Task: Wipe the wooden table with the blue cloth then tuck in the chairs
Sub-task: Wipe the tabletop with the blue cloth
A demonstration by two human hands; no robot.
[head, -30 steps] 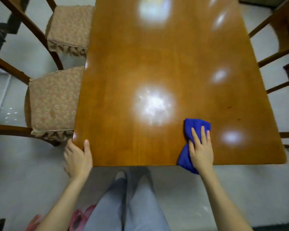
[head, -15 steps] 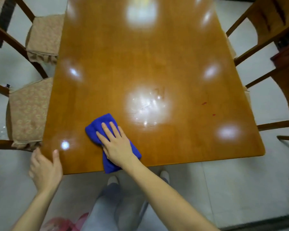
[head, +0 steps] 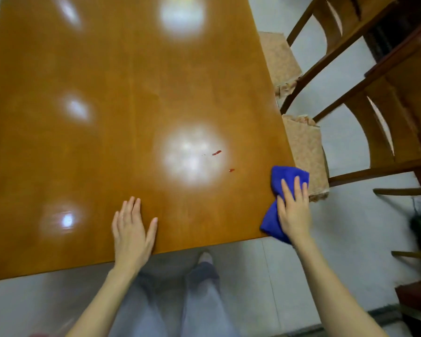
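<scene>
Blue cloth (head: 288,176) sits at the near right corner of the wooden table (head: 107,147). It's bunched in the middle; one end hangs past the right edge, the other past the near edge. Right hand (head: 294,210) lies on top, fingers straight and slightly spread, pressing down, not curled round the fabric. Left hand (head: 131,232) is flat on the tabletop by the front edge, fingers straight, thumb out to the side, holding nothing.

Two red smears on the wood: longer smear (head: 216,153) is inside the big light reflection, small smear (head: 231,170) is below and right of it, between the reflection and the cloth. Both are apart from the cloth.

Two chairs stand on the right side. Near chair (head: 306,152) has its cushion partly under the table edge, just beside the cloth. Far chair (head: 277,57) is the same, cushion sticking out past the edge. Both backrests stand well out from the table.

Grey trousers (head: 197,302) show below the front edge, one foot (head: 206,256) close to it. Frame edges are motion-blurred.
</scene>
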